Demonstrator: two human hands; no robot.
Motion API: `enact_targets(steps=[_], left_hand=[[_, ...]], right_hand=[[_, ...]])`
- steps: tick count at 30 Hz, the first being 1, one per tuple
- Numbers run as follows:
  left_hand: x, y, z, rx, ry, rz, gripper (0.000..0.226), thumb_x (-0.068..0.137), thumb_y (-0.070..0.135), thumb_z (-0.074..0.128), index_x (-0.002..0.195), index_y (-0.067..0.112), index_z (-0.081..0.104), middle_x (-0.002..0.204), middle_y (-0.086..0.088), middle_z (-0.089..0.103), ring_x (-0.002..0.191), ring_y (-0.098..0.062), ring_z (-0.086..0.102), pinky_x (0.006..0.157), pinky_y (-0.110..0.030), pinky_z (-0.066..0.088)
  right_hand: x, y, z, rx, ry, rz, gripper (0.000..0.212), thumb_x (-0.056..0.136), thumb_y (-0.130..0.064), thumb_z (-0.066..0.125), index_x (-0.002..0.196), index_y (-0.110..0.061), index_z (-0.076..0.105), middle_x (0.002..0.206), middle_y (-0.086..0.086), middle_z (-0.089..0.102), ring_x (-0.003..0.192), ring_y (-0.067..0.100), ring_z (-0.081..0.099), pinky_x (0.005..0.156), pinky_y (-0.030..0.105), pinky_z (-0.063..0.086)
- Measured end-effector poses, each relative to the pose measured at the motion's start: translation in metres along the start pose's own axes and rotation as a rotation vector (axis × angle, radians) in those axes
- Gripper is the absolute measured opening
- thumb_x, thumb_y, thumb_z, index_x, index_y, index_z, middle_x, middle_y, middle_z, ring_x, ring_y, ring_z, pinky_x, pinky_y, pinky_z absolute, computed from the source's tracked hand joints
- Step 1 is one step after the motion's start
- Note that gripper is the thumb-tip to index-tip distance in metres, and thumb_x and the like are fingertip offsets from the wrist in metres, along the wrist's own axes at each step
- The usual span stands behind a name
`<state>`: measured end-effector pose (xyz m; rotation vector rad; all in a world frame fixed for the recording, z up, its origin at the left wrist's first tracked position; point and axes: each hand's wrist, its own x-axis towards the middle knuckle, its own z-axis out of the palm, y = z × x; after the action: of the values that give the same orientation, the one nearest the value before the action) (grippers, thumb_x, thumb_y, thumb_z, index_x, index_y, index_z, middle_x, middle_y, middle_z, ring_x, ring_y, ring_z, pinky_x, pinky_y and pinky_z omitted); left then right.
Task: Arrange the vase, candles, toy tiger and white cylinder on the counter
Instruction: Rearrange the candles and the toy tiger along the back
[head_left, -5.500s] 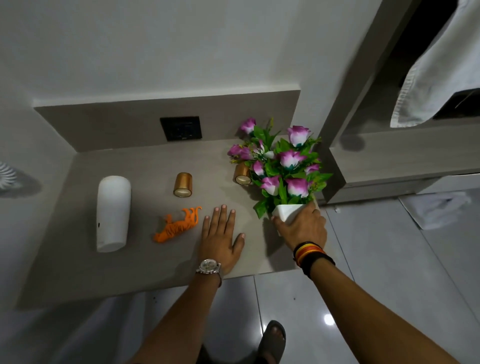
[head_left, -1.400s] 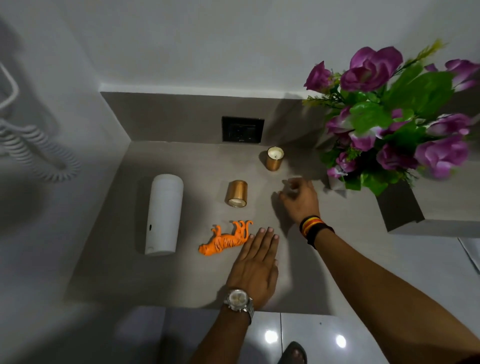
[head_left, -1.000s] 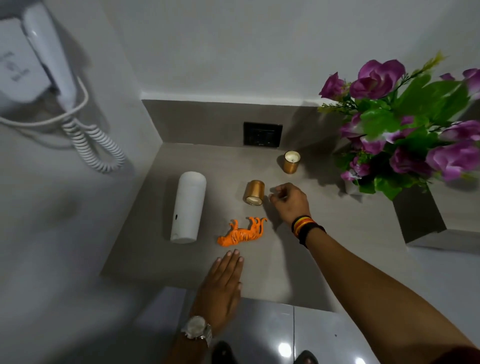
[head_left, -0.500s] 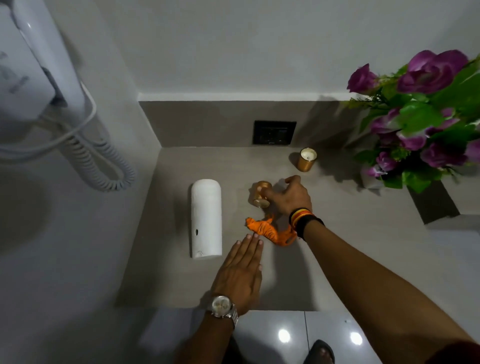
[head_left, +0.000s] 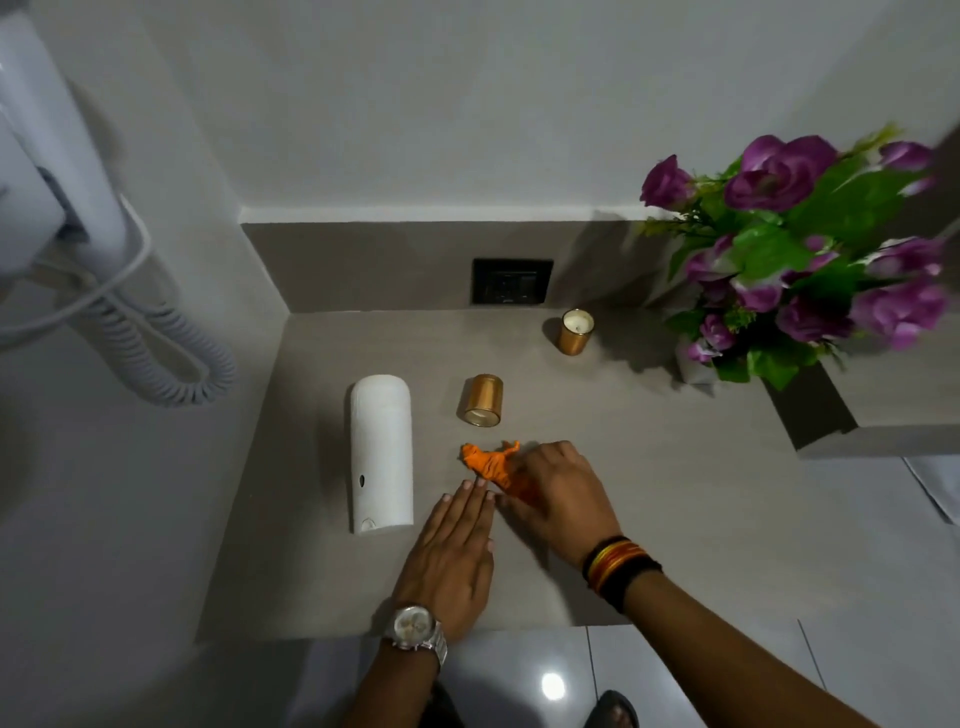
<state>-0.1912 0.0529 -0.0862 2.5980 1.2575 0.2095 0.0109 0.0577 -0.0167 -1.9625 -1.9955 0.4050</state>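
The orange toy tiger (head_left: 485, 461) lies on the grey counter (head_left: 675, 493), and my right hand (head_left: 556, 493) is closed over its rear half. My left hand (head_left: 452, 556) rests flat on the counter just in front of the tiger, fingers together. The white cylinder (head_left: 382, 451) lies on its side to the left. One gold candle (head_left: 483, 400) lies tipped over behind the tiger. A second gold candle (head_left: 575, 332) stands upright near the back wall. The white vase (head_left: 693, 366) with purple flowers (head_left: 789, 249) stands at the back right.
A black wall socket (head_left: 511, 280) sits in the backsplash. A white wall-mounted hair dryer (head_left: 47, 171) with a coiled cord (head_left: 156, 343) hangs on the left wall. A raised ledge (head_left: 883, 415) borders the counter on the right. Glossy floor tiles (head_left: 519, 680) lie below the front edge.
My right hand has drawn back from the tipped candle and now covers the tiger's rear. The tiger has shifted slightly. My left hand stays flat on the counter.
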Motion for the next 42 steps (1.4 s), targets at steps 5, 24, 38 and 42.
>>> enact_targets(steps=[5, 24, 38, 42], left_hand=[[0.0, 0.004, -0.005, 0.018, 0.009, -0.021, 0.058, 0.104, 0.031, 0.029, 0.16, 0.015, 0.026, 0.168, -0.003, 0.024, 0.156, -0.014, 0.019, 0.126, -0.034, 0.011], [0.001, 0.004, -0.004, -0.055, 0.006, -0.04, 0.059, 0.103, 0.03, 0.028, 0.161, 0.019, 0.024, 0.169, 0.004, 0.02, 0.157, -0.01, 0.012, 0.127, -0.034, 0.01], [0.005, 0.006, -0.009, -0.098, -0.028, -0.082, 0.062, 0.103, 0.04, 0.016, 0.161, 0.019, 0.014, 0.17, 0.007, 0.008, 0.158, -0.01, 0.004, 0.128, -0.033, 0.004], [0.013, 0.002, -0.01, -0.095, -0.001, -0.103, 0.063, 0.102, 0.039, 0.017, 0.161, 0.017, 0.017, 0.17, 0.004, 0.012, 0.158, -0.012, 0.007, 0.128, -0.034, 0.006]], right_hand=[[0.016, 0.001, -0.002, -0.131, -0.136, -0.011, 0.054, 0.088, -0.044, 0.066, 0.134, -0.018, 0.056, 0.121, 0.006, 0.066, 0.111, 0.028, 0.057, 0.095, 0.04, 0.041], [0.053, 0.1, -0.085, -0.163, -0.331, -0.077, 0.035, 0.098, -0.034, 0.054, 0.13, -0.027, 0.066, 0.146, 0.009, 0.046, 0.14, 0.029, 0.035, 0.109, 0.047, 0.041], [-0.004, 0.048, -0.011, 0.494, 0.276, 0.674, 0.055, 0.079, -0.058, 0.076, 0.119, -0.03, 0.051, 0.105, -0.01, 0.066, 0.091, 0.017, 0.067, 0.081, 0.036, 0.057], [0.01, 0.07, -0.018, 0.414, 0.438, 0.697, 0.021, 0.091, -0.045, 0.069, 0.093, -0.029, 0.056, 0.082, -0.006, 0.064, 0.074, 0.021, 0.063, 0.067, 0.031, 0.047]])
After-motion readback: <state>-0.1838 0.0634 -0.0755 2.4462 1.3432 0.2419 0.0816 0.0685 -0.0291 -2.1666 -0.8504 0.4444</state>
